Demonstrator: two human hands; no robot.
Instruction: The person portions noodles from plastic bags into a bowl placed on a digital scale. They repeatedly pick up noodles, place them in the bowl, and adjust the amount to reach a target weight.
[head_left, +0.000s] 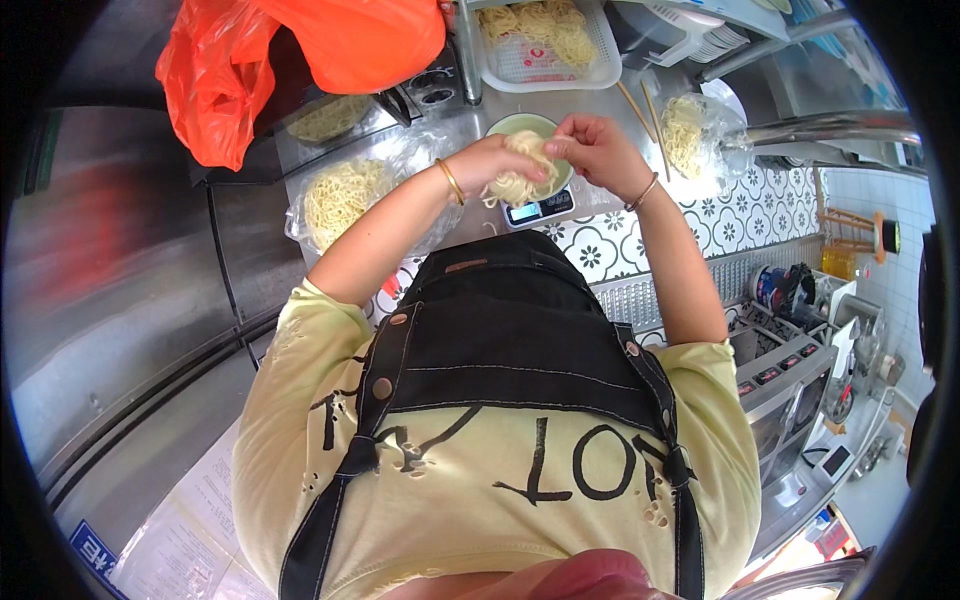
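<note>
A loose bundle of pale noodles (517, 180) is held in my left hand (491, 165), above a light green bowl (517, 122). At the bundle's right edge, the thumb and fingers of my right hand (600, 154) pinch some of the noodles. The bowl rests on a digital kitchen scale (538, 210) with a lit display. Beside my left forearm, a heap of noodles (341, 201) lies on an open clear plastic bag (442, 214). A stray bit of noodle lies on the metal counter (472, 225) left of the scale.
A white perforated basket (547, 79) with noodle bundles stands behind the bowl. Wooden chopsticks (654, 124) and another bag of noodles (684, 139) lie to the right. An orange plastic bag (360, 45) hangs at upper left. A metal rail (832, 131) juts in from the right.
</note>
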